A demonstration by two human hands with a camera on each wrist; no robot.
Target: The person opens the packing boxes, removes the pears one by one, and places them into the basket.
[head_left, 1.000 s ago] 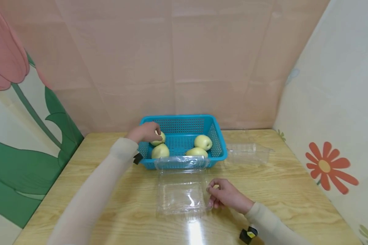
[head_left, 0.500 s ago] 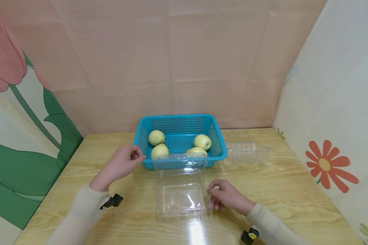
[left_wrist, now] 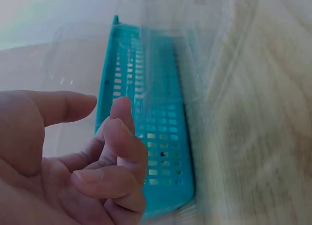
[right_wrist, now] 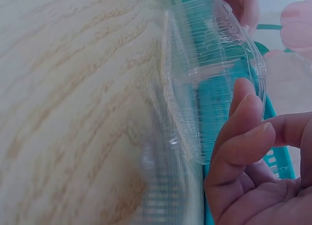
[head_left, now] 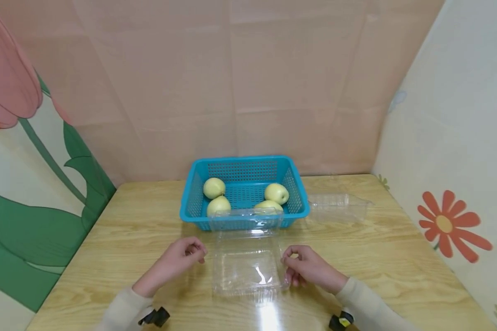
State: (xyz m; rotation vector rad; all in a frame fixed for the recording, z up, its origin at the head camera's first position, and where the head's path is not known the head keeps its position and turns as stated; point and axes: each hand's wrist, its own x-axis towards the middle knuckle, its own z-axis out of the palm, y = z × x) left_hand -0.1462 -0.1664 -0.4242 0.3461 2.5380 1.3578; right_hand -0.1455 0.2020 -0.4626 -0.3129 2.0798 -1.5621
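A clear plastic clamshell container (head_left: pixel 248 271) lies opened out on the table, its lid side leaning toward the basket. Beside its left edge hovers my left hand (head_left: pixel 176 263), fingers loosely bent and holding nothing; in the left wrist view a gap separates the thumb (left_wrist: pixel 68 107) from the fingers. At the container's right edge is my right hand (head_left: pixel 312 266), also loosely bent with nothing seen between its fingers; whether it touches the plastic I cannot tell. Behind stands a blue perforated basket (head_left: pixel 245 159) with yellow-green pears: two at left (head_left: pixel 214 188), two at right (head_left: pixel 276 193).
Another clear plastic container (head_left: pixel 337 207) stands right of the basket on the wood-grain table (head_left: pixel 149 216). A pinkish cloth backdrop (head_left: pixel 232 92) rises behind the table, with flower-printed walls (head_left: pixel 443 138) at the sides. Light glares off the table near the front.
My left hand has left the pear at the basket's back left and come down toward the container's left edge, empty. My right hand has stayed in place. The pears remain in the basket.
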